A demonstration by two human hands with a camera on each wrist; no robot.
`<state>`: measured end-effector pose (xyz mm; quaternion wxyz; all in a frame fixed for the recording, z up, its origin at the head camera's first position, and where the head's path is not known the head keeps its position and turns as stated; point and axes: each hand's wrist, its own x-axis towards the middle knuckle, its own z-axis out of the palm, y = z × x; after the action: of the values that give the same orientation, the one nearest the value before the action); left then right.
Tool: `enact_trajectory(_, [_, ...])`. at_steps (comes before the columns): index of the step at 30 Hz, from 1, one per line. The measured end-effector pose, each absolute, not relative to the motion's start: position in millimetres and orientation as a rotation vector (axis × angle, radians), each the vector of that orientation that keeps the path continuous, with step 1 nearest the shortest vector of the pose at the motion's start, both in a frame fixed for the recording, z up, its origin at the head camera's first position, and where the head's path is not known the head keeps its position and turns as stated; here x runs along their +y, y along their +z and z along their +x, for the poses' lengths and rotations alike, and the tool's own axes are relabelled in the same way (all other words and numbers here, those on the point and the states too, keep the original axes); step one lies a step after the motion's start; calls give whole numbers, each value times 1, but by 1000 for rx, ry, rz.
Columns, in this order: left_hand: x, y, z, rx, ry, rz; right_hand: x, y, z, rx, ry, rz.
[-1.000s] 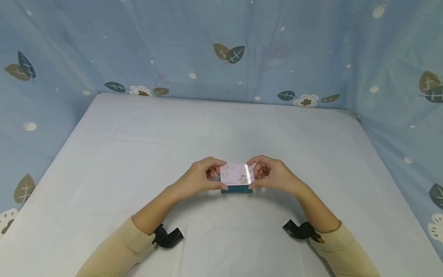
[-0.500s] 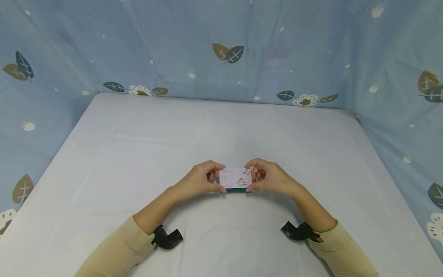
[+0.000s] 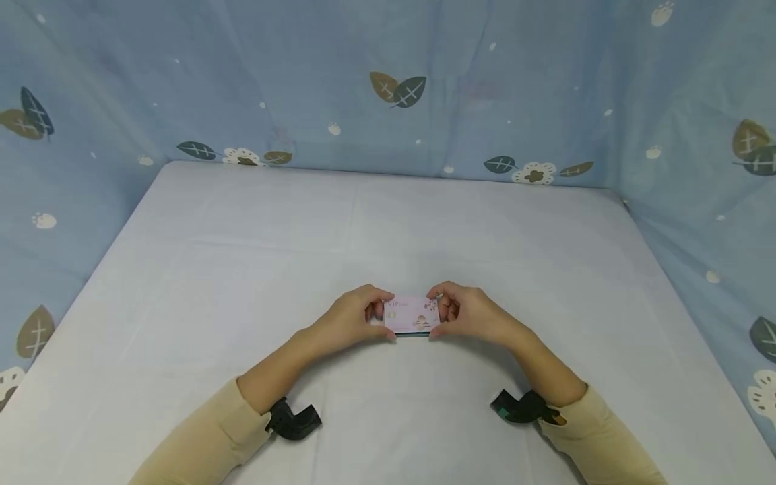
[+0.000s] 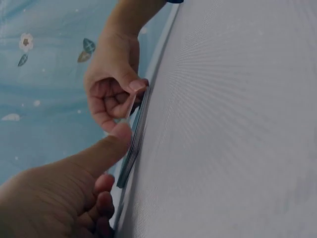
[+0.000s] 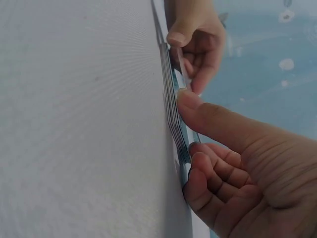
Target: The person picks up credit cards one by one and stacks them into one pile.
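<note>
A pink VIP card (image 3: pixel 412 314) is pinched between my two hands, one at each short side. My left hand (image 3: pixel 354 315) has its thumb on the near corner and a finger at the far corner. Mirroring it, my right hand (image 3: pixel 473 314) grips the opposite corners. Directly below the card lies a neat stack of cards (image 5: pixel 170 94); from above only a thin dark teal strip of it shows at the near side. Side on, the left wrist view has the pink card tilted close over the stack, with a narrow gap between them.
A white cloth covers the table (image 3: pixel 261 229). Blue curtains (image 3: pixel 339 81) with leaf and flower prints rise behind it and at both sides. Black wrist mounts (image 3: pixel 294 419) sit at the sleeve cuffs, low over the cloth.
Both hands have brought the pink card slightly toward me and down over the stack, so less of the teal strip shows. The grip on the card is unchanged.
</note>
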<state>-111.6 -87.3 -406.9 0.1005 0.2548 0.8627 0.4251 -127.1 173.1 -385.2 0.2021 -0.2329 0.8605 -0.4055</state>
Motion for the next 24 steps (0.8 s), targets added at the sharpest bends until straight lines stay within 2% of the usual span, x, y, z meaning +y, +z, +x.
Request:
enact_trajectory(14, [-91,-412,-111,2662,1191,940,171,-386,-127,2428,-1044,-690])
enact_trajectory(24, [-89,-410,-109,2675,1081,874,172,-385,-126,2404,-1010,-683])
